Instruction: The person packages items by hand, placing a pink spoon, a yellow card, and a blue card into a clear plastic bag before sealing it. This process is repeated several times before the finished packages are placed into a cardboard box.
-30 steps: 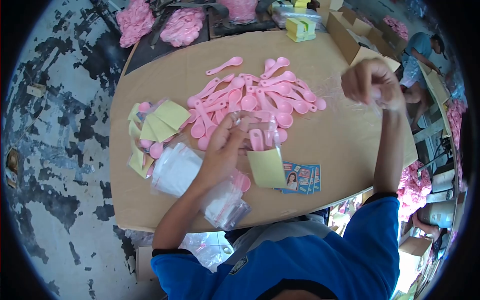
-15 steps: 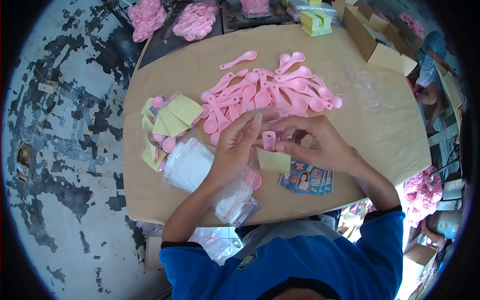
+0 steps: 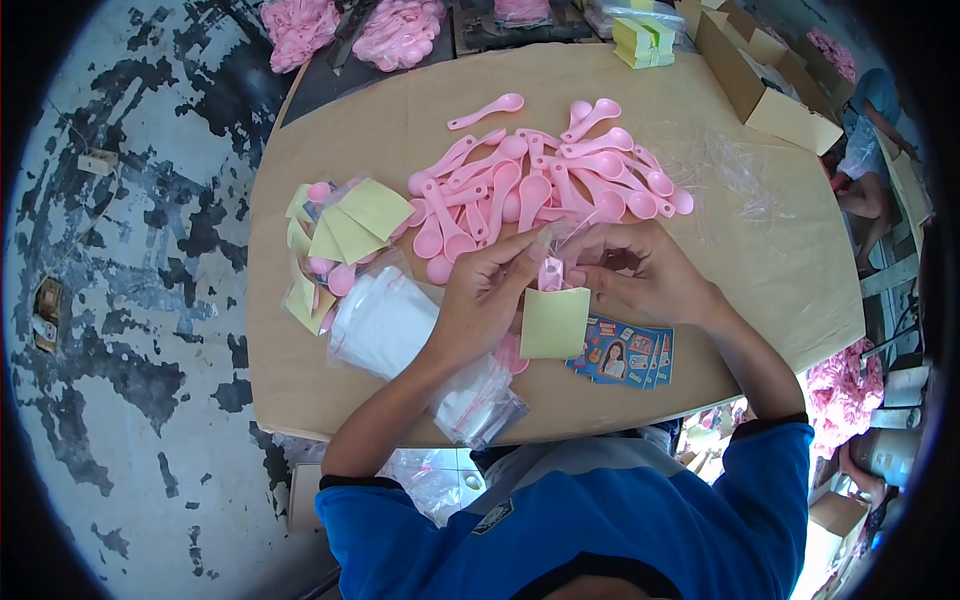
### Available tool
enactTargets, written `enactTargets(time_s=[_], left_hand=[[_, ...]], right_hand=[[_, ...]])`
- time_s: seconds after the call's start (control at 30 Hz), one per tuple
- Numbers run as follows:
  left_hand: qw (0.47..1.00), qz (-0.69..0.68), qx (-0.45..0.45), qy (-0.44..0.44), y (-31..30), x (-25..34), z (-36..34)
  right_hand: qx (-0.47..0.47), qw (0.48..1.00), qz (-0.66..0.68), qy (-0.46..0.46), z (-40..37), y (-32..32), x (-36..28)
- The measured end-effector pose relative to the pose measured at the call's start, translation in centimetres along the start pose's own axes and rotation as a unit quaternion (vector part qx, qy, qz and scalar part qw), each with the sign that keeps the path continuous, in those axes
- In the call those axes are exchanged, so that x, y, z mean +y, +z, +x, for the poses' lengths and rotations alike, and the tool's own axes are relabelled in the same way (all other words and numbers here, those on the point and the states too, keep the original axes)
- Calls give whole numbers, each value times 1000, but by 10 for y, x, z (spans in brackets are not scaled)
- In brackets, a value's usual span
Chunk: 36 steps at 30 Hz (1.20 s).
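My left hand (image 3: pixel 487 296) and my right hand (image 3: pixel 645 270) pinch the top of a small clear bag (image 3: pixel 552 268) between them. In that bag are a pink spoon's handle and a yellow card (image 3: pixel 555 324) hanging below my fingers. Beyond my hands lies a heap of pink spoons (image 3: pixel 535 190). A stack of clear bags (image 3: pixel 385 322) lies beside my left forearm. Blue printed cards (image 3: pixel 622 352) are fanned out just below my right hand. On the left, filled bags with yellow cards (image 3: pixel 350 225) and pink spoons are piled up.
Brown paper covers the table (image 3: pixel 790 230). Crumpled clear plastic (image 3: pixel 735 178) lies at its right. Bundled yellow cards (image 3: pixel 643 43) and an open cardboard box (image 3: pixel 765 85) are at the back. Another person (image 3: pixel 868 150) sits at far right.
The yellow card has come more upright and into fuller view below my fingers. My hands have shifted slightly right in view, and the pink handle is now less exposed.
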<state>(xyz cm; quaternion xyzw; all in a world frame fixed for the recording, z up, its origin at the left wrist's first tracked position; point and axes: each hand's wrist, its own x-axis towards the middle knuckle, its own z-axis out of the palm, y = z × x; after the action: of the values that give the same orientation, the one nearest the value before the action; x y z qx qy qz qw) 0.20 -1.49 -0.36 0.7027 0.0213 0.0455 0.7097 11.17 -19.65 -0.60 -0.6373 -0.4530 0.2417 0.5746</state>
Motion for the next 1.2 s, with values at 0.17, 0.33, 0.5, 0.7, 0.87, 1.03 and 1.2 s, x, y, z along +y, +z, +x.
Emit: enactTargets(time_s=[0.17, 0.33, 0.5, 0.7, 0.87, 1.03, 1.2], left_hand=[[999, -22, -26, 33, 3, 1, 1], [998, -24, -34, -39, 1, 10, 0], [996, -58, -45, -45, -4, 11, 4], [998, -51, -40, -28, -10, 16, 3], [997, -20, -21, 68, -7, 13, 3], [981, 90, -64, 158, -19, 10, 4], [984, 93, -79, 128, -20, 18, -1]], right_hand=[[17, 999, -33, 12, -3, 8, -4], [6, 999, -22, 33, -2, -2, -7], [72, 997, 14, 38, -2, -1, -4], [84, 993, 50, 64, -1, -8, -12], [71, 986, -85, -128, -1, -16, -5], [4, 970, -130, -204, 1, -27, -12], [-10, 966, -138, -219, 0, -29, -11]])
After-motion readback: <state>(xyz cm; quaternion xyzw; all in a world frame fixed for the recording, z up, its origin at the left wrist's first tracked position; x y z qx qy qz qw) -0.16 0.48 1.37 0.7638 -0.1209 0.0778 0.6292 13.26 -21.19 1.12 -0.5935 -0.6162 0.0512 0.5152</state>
